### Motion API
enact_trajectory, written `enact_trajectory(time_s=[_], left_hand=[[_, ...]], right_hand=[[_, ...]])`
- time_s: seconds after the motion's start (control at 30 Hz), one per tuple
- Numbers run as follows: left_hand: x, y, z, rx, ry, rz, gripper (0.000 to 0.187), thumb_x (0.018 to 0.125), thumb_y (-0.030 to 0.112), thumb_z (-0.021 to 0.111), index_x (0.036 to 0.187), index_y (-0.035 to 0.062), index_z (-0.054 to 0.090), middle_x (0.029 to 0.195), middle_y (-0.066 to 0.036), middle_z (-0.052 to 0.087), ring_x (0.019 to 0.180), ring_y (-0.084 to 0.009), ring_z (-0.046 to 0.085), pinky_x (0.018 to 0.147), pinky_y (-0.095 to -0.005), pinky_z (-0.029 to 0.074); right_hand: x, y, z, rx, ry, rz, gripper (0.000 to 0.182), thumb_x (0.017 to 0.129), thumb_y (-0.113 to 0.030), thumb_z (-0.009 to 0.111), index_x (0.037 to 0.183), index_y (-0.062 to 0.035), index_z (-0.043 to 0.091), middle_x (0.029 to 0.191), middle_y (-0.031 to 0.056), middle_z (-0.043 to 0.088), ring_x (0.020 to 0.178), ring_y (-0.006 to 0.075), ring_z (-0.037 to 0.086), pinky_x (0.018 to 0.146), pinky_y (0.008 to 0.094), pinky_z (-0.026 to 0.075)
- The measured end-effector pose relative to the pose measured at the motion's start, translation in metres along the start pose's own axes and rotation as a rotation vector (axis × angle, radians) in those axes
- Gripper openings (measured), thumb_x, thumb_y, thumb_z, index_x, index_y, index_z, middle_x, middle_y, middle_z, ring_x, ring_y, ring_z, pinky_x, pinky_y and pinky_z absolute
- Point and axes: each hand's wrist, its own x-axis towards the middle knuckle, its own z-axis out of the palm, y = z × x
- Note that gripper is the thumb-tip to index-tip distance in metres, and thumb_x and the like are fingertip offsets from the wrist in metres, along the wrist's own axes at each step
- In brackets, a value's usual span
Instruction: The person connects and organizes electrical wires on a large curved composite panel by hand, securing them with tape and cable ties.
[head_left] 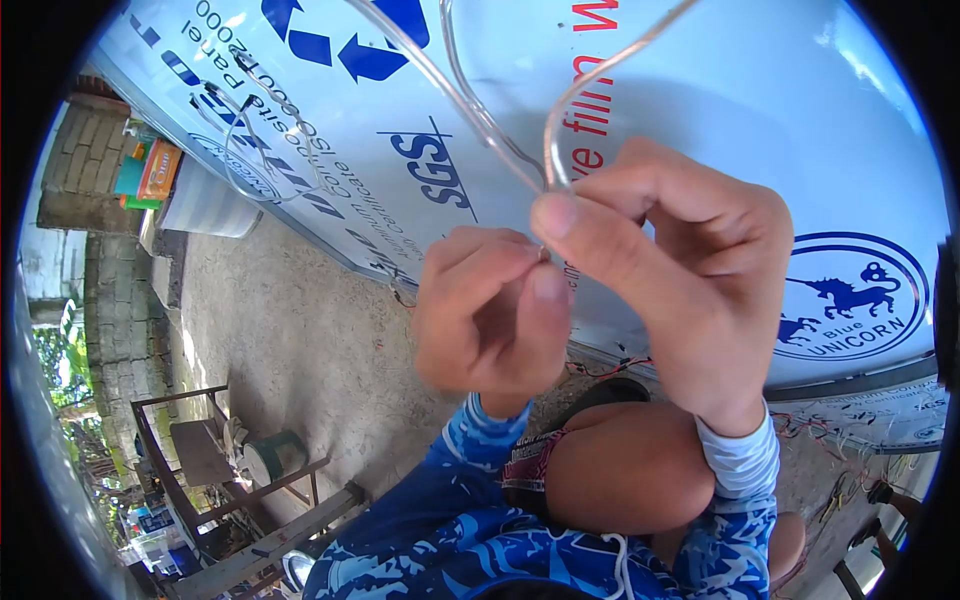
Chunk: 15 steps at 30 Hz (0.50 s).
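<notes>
My right hand (690, 250) pinches clear-jacketed electrical wires (490, 130) between thumb and forefinger, where several strands come together. Just below it, my left hand (490, 310) has its thumb and forefinger closed on the tip of the wires; only a small dark end shows between them. The wires run upward from my fingers and spread apart over a large panel (680, 120), whose light blue film carries blue and red print. Both hands are held in front of this panel, above my bent leg.
More thin wires (250, 130) hang at the panel's left side. Red and black wires (610, 368) lie under its lower edge. At the lower left stands a metal frame (215, 450) with a green round object (275, 456). A concrete floor (290, 330) stretches toward a block wall (122, 310).
</notes>
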Motion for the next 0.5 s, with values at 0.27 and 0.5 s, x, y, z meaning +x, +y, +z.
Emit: enact_trajectory(time_s=[0.27,0.5], left_hand=[[0.003,-0.005,-0.010,-1.836,-0.326,-0.990,0.037,0.095,0.023,0.051,0.095,-0.0137,0.051,0.084,-0.022,0.056,0.059,-0.0213,0.059,0.036,-0.0230,0.047],[0.009,-0.012,-0.003,-2.052,-0.400,-1.113,0.024,0.090,0.013,0.057,0.087,-0.0110,0.052,0.080,-0.022,0.057,0.053,-0.0177,0.057,0.033,-0.0208,0.048]], right_hand=[[0.007,-0.007,-0.008,0.346,-0.128,0.289,0.017,0.085,-0.003,0.062,0.069,0.0036,0.060,0.062,0.0095,0.058,0.051,0.0134,0.056,0.046,0.0247,0.043],[0.008,-0.011,-0.006,0.367,-0.138,0.364,0.017,0.084,-0.001,0.060,0.068,0.0057,0.058,0.063,0.0135,0.061,0.048,0.0188,0.061,0.041,0.0255,0.052]])
